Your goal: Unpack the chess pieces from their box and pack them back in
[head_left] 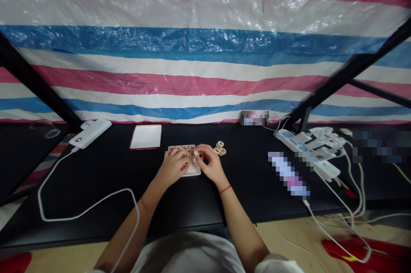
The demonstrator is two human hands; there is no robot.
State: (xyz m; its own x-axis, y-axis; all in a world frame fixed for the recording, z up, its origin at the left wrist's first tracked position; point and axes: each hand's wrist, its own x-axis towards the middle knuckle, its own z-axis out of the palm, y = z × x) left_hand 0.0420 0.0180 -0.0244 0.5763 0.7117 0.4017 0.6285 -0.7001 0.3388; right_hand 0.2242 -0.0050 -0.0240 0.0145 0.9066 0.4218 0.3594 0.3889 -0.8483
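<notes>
A shallow white box (192, 171) sits on the black table in front of me, with round Chinese chess pieces (184, 148) in rows at its far end, some bearing red characters. My left hand (175, 164) lies across the box's left side, fingers stretched over the pieces and hiding part of them. At the box's right edge, my right hand (208, 162) pinches a pale chess piece (196, 153) between thumb and fingers. Just beyond that hand, several loose chess pieces (220, 149) sit in a small cluster on the table.
A white-lined box lid (146, 137) lies at the back left. Farther left is a white power bank (90, 134), its cable (93, 208) looping across the table and my left forearm. On the right are a blurred phone (289, 174) and a crowded power strip (308, 155).
</notes>
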